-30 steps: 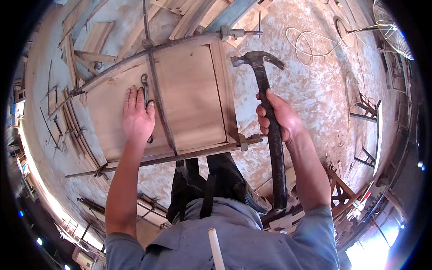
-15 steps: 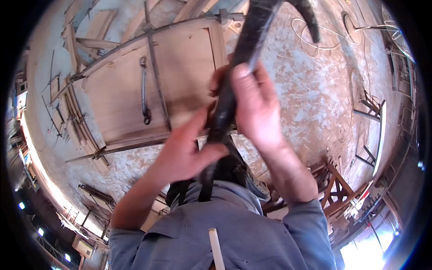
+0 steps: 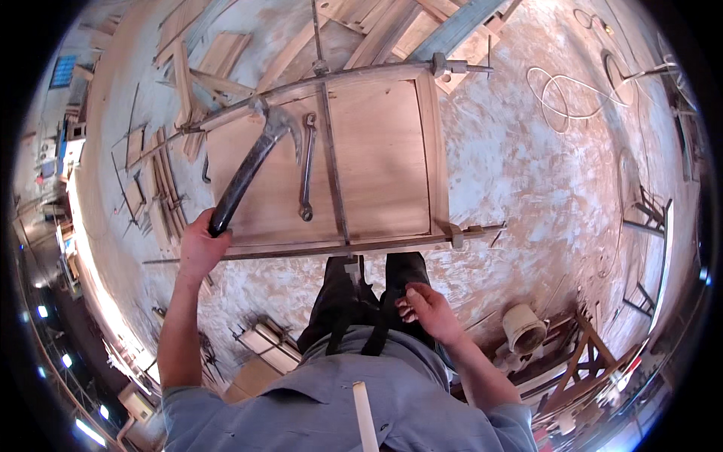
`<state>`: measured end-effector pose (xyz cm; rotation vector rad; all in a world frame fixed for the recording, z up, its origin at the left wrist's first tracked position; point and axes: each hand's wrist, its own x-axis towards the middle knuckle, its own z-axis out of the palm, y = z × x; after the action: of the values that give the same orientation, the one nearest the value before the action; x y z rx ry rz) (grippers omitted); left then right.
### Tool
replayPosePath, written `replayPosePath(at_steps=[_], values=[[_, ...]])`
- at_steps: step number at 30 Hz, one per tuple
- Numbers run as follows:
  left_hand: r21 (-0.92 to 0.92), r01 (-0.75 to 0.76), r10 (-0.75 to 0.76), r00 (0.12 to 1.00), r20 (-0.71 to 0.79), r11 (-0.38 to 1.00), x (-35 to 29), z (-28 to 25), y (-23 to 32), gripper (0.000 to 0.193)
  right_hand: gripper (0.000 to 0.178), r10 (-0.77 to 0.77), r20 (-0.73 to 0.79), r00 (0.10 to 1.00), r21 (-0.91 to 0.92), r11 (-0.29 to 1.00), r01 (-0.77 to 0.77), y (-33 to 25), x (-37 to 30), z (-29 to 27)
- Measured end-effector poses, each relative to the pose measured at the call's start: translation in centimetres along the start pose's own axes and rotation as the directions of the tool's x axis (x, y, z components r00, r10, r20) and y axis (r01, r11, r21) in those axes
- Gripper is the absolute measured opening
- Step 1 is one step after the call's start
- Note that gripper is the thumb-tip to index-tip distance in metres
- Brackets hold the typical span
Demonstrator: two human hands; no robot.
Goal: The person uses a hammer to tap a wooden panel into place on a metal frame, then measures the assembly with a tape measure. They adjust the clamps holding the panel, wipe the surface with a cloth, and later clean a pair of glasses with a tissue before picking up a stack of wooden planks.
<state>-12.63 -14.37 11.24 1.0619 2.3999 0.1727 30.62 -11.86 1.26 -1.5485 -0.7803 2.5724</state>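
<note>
Claw hammer (image 3: 254, 163): probably rigid, head-heavy; hold by handle end (image 3: 221, 220), where left hand (image 3: 202, 250) grasps it. Right hand (image 3: 432, 312) curled; contents cannot be determined.

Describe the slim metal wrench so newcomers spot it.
Find the large pale wooden panel. On it, just left of the dark metal bar crossing its middle, lies the grey wrench, roughly parallel. Unlike the black-handled claw hammer gripped in the left hand, it lies untouched.

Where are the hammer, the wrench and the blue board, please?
Hammer (image 3: 248, 176), head view: on its dark handle.
Wrench (image 3: 306, 167), head view: on its shank.
Blue board (image 3: 457, 29), head view: on its visible face.
</note>
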Motion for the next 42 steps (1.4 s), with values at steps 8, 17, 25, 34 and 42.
replayPosePath(at_steps=[8,17,25,34,42], values=[[0.136,-0.275,0.253,0.955,0.154,0.952,7.0,-0.3,-6.5,0.028,0.057,0.307,-0.057,0.95,0.449,0.858,-0.25,4.9,2.2,6.4],[0.042,-0.44,0.43,0.89,0.152,0.897,10.0,2.0,-8.4,0.034,0.054,0.246,-0.01,0.969,0.785,0.602,-0.145,8.7,6.1,9.6],[0.329,-0.651,0.666,0.741,0.08,0.684,10.2,2.5,-10.3,0.044,0.061,0.235,0.143,0.961,0.866,0.441,-0.236,8.0,6.6,11.1],[0.311,-0.756,0.792,0.61,0.012,0.577,9.1,2.5,-1.7,0.038,0.071,0.223,0.285,0.932,0.864,0.36,-0.351,8.3,6.3,11.4],[0.295,-0.882,0.92,0.392,0.023,0.368,8.1,8.0,10.2,0.04,0.078,0.099,0.37,0.924,0.854,0.355,-0.38,9.2,5.8,11.2]])
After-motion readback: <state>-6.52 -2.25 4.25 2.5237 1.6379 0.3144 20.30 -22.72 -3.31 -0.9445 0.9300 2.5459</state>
